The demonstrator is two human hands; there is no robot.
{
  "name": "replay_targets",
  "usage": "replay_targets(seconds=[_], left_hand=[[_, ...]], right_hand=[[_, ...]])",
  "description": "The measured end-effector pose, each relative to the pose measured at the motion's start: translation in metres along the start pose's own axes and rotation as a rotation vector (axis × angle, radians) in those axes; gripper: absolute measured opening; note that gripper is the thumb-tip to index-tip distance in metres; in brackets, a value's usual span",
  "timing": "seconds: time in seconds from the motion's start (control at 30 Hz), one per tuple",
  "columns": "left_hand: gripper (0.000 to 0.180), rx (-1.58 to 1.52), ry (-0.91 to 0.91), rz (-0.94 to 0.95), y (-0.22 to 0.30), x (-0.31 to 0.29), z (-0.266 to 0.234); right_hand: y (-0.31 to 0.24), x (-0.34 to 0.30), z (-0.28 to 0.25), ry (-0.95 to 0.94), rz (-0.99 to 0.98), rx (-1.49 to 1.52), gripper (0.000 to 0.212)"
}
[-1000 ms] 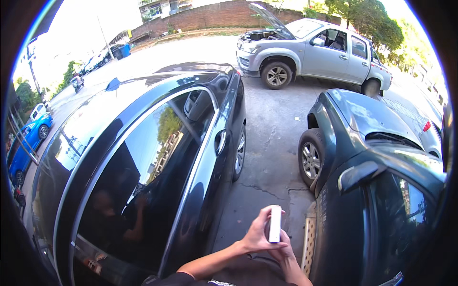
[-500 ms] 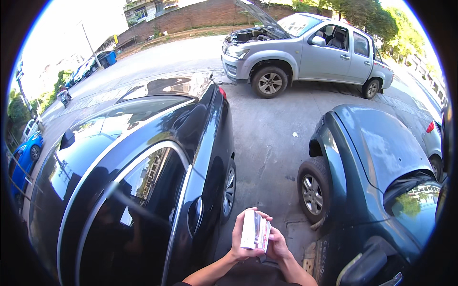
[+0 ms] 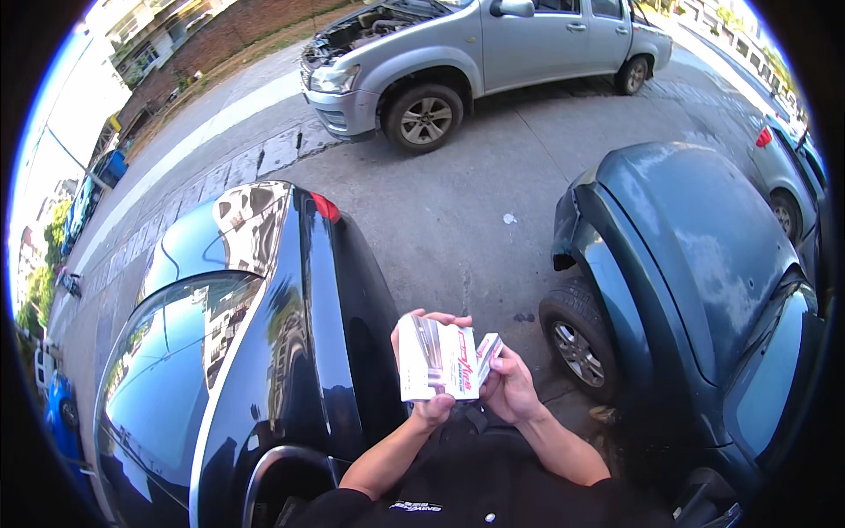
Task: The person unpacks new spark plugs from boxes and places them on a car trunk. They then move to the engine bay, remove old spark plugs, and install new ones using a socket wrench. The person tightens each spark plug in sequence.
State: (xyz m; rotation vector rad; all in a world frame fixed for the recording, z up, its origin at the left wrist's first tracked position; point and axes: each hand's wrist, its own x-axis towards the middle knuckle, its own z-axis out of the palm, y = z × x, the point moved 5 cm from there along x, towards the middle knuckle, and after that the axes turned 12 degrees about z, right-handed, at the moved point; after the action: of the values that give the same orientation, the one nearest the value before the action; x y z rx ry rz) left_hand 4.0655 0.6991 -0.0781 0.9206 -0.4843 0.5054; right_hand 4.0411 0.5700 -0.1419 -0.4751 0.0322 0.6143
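Note:
Low in the middle, my left hand [image 3: 433, 410] is closed round a white cardboard box [image 3: 429, 361] with red and dark print and a grey picture on its face. Its fingers curl over the far edge and the thumb presses the near edge. Whether this is one box or several side by side, I cannot tell. A slimmer white box [image 3: 487, 355] stands tilted against its right side, pinched by the fingers of my right hand [image 3: 515, 387]. Both hands are held in front of my dark shirt, and part of the left fingers is hidden behind the box.
A glossy black car [image 3: 299, 352] stands close on my left. On the right is a dark green vehicle [image 3: 687, 255] with its front wheel [image 3: 576, 350] near my right arm. Ahead, a silver pickup [image 3: 519, 53] shows its engine bay. Concrete ground [image 3: 440, 229] lies between them.
My view has turned and moved forward between the vehicles. The boxes, before held together, are now spread apart, with the slim one in my right hand and the printed faces turned up.

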Motion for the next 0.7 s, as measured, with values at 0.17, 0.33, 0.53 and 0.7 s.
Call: replay_targets(seconds=[0.17, 0.33, 0.53, 0.7], left_hand=[[0.130, -0.030, -0.025, -0.086, -0.090, 0.127, -0.047], [0.133, 0.168, -0.203, 0.131, -0.142, 0.273, -0.093], [0.143, 0.683, 0.036, 0.177, -0.172, 0.421, -0.143], [0.137, 0.815, 0.201, 0.069, -0.219, 0.522, -0.207]], right_hand=[[-0.082, 0.153, 0.000, 0.030, -0.018, 0.069, 0.035], [-0.148, 0.310, 0.007, 0.042, 0.240, -0.073, 0.036], [-0.197, 0.476, 0.044, -0.165, 0.458, 0.002, 0.037], [-0.219, 0.608, 0.045, -0.156, 0.645, -0.003, 0.034]])
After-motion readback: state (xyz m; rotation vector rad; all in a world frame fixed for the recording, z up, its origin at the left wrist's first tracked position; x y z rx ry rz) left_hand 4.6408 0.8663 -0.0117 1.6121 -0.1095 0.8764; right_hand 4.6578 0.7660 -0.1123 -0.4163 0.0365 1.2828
